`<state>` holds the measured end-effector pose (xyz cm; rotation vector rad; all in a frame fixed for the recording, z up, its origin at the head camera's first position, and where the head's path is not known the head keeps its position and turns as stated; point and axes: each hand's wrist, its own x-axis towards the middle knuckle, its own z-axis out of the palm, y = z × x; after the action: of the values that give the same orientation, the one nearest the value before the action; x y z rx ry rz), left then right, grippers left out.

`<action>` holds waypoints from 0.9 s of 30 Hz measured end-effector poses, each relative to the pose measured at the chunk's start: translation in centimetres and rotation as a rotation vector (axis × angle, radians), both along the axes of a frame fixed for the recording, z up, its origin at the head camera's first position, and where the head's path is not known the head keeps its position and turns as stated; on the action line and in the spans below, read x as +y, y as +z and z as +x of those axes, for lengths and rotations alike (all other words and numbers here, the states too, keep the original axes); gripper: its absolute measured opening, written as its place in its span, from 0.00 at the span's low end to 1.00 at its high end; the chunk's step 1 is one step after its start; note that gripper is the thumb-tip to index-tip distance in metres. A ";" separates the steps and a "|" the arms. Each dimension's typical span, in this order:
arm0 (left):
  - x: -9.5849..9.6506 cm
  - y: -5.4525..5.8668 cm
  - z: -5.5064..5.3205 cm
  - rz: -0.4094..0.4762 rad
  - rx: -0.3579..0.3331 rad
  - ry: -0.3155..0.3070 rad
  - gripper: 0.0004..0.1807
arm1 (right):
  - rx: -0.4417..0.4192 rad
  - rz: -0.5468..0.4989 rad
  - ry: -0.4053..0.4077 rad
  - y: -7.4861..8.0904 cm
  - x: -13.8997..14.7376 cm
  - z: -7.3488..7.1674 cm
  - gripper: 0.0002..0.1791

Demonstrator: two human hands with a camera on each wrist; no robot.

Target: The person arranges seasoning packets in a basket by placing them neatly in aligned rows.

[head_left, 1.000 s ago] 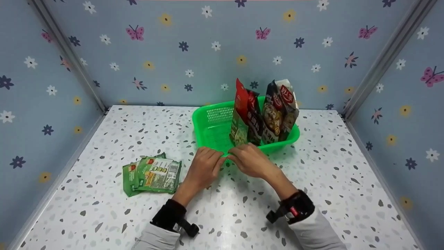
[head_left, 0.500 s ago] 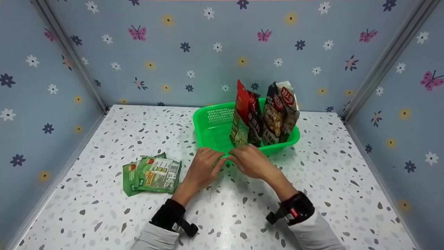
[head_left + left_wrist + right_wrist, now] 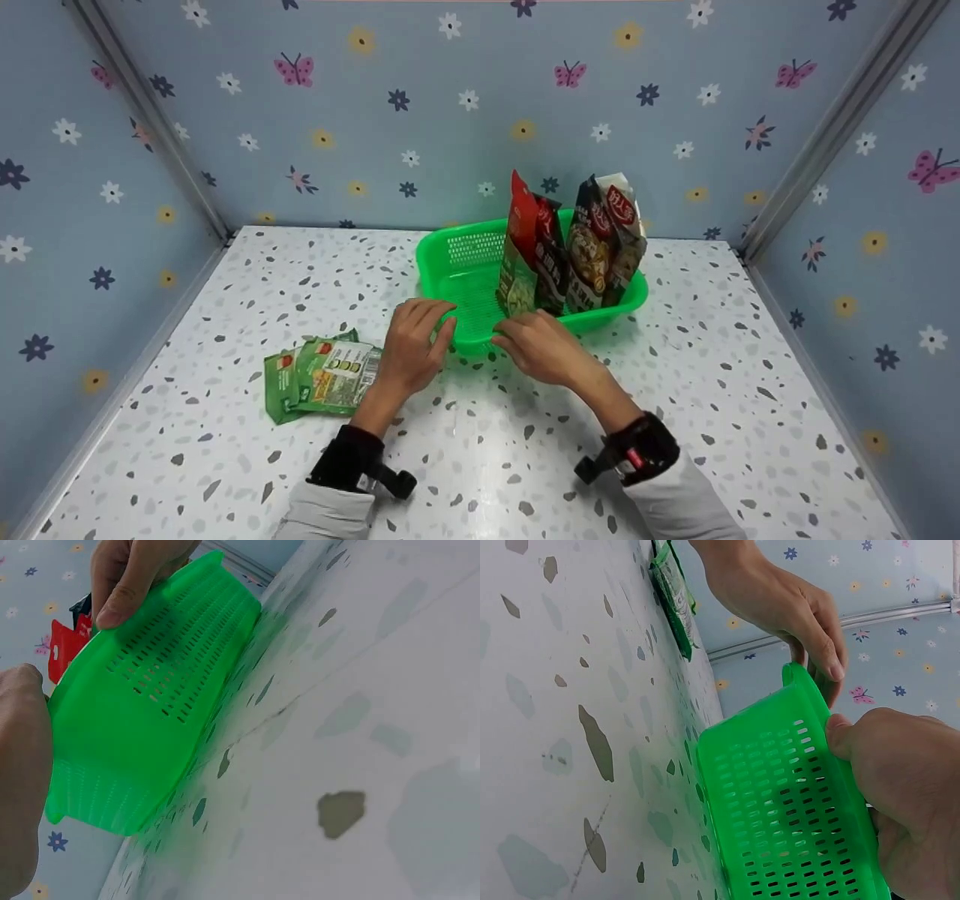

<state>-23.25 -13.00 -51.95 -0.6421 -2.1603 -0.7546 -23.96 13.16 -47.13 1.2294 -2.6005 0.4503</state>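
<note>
A green plastic basket (image 3: 466, 289) stands on the speckled table, with several upright food packets in its right part. My right hand (image 3: 544, 349) grips its front rim, thumb on the outer wall in the right wrist view. My left hand (image 3: 412, 345) is at the basket's front left corner, fingers bent loosely and thumb apart from them. Nothing shows between them; whether it touches the rim (image 3: 799, 679) is hard to tell. Inside the basket stand a red and green packet (image 3: 519, 251), a dark packet with a red top (image 3: 551, 259) and a black packet (image 3: 589, 251).
Two green flat packets (image 3: 330, 379) lie overlapping on the table, left of the left forearm. A flowered blue wall (image 3: 450, 135) rises close behind the basket, and side walls stand left and right. Speckled table (image 3: 735, 390) extends to the right.
My left hand has let go of the middle of the basket's front rim and moved left to the corner. The right hand and the basket stay where they were.
</note>
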 end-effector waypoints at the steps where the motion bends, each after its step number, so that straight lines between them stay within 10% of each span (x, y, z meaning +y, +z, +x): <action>1: -0.3 0.0 0.0 0.006 -0.015 0.011 0.13 | -0.003 -0.003 0.001 0.0 0.0 0.0 0.16; 27: -7.5 -0.1 -1.2 0.133 -0.161 0.183 0.16 | -0.028 0.002 -0.004 0.2 0.0 0.1 0.17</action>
<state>-24.43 -20.55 -52.06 -0.3189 -2.2546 -0.8657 -23.88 13.21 -46.95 1.2267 -2.6269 0.4680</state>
